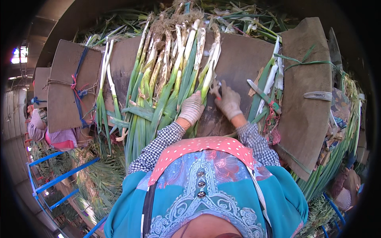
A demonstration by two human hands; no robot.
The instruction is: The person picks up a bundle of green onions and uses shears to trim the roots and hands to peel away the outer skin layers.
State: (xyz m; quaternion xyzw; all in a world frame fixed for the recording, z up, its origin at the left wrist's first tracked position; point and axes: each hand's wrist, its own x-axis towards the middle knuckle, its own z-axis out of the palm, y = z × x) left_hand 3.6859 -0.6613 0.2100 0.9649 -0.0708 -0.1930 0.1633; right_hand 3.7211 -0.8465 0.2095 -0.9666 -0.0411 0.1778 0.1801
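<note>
My left hand [193, 108], in a striped whitish glove, grips the green part of a scallion stalk [212, 67] with a white base. To its right, my right hand [228, 100] wears a dirty pale glove and is by a small piece of brownish plant matter [215, 88] beside the stalk. Whether its fingers hold that piece is unclear. A pile of scallions [160, 77] with soiled white bases and roots lies left of my hands, green leaves toward me. A knife with a green handle [265, 96] rests at the right of the brown board [238, 59].
Upright brown panels stand at left [71, 89] and right [306, 89], tied with cords. Two scallions [108, 71] lie on the left. More scallions and trimmings [253, 23] are heaped beyond the board. Blue metal frames [65, 175] stand low at left; other people are at both sides.
</note>
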